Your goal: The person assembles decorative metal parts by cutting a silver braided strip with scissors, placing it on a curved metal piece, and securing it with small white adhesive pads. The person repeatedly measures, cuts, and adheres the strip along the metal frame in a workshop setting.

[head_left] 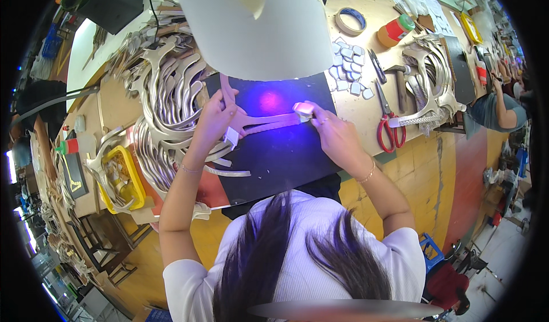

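Pink strap piece lies flat on black mat under lamp; left hand pinches one end, right hand fingers closed on small grey patch, prob to keep it taut

I see my left hand pressing one end of a pink Y-shaped strap piece onto the black mat, while my right hand pinches its other end. Silver strap pieces pile beside my left hand; red scissors lie on the tabletop.
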A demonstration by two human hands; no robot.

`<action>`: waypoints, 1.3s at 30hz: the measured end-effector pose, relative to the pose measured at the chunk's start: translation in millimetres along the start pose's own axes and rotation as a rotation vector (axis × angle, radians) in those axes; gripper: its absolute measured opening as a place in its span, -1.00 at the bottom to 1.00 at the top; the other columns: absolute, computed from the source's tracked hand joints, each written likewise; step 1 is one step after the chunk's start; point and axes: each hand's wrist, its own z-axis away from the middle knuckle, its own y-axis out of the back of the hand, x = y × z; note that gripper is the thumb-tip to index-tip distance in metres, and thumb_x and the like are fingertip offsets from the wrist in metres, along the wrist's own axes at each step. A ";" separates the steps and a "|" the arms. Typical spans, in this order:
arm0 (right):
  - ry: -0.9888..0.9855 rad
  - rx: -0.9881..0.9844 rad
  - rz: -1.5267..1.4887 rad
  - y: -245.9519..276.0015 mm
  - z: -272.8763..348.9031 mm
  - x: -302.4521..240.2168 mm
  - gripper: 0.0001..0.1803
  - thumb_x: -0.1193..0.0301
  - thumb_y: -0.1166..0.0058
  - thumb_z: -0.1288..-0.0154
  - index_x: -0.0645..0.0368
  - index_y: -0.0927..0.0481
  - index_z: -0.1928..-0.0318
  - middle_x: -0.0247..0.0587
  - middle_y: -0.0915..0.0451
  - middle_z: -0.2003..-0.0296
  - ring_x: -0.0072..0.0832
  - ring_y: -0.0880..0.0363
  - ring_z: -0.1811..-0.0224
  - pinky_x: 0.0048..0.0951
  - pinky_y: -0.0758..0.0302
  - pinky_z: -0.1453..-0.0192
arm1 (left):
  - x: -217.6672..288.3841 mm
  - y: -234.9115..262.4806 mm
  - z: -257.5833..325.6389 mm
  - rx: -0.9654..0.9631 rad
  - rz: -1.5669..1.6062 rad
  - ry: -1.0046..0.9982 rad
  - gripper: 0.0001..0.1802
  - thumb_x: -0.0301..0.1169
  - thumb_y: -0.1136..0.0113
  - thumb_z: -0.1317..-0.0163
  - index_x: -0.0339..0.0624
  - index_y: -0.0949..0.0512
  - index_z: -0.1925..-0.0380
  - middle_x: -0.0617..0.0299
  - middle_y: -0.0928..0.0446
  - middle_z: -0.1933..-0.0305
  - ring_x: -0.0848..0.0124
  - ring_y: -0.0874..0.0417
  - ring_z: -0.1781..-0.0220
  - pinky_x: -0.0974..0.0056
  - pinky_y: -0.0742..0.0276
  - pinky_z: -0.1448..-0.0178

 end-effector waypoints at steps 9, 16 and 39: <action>-0.046 -0.016 0.072 0.1 1.3 -14.8 -0.58 0.42 0.00 -0.44 0.14 -0.44 -0.27 -0.13 -0.54 0.39 -0.15 -0.59 0.49 -0.20 -0.53 0.44 | -2.5 0.9 -3.3 0.001 0.001 0.016 -0.55 -0.52 0.12 -0.42 -0.36 -0.22 -0.28 0.00 -0.62 0.26 0.29 -0.67 0.60 0.28 -0.65 0.53; -0.048 0.030 0.018 5.0 5.9 -16.5 -0.58 0.45 0.00 -0.43 0.10 -0.44 -0.28 -0.10 -0.57 0.34 -0.12 -0.61 0.47 -0.18 -0.52 0.41 | -5.5 1.7 -6.4 0.025 -0.021 0.030 -0.53 -0.55 0.11 -0.36 -0.40 -0.23 -0.27 0.01 -0.62 0.30 0.30 -0.65 0.62 0.27 -0.65 0.54; -0.059 0.115 -0.062 1.9 7.5 -13.6 -0.58 0.36 0.05 -0.47 0.09 -0.40 -0.29 -0.12 -0.57 0.38 -0.13 -0.61 0.48 -0.16 -0.55 0.42 | -9.0 2.4 -6.9 0.021 0.017 0.037 -0.57 -0.57 0.14 -0.38 -0.37 -0.23 -0.24 0.02 -0.61 0.34 0.29 -0.64 0.65 0.28 -0.61 0.58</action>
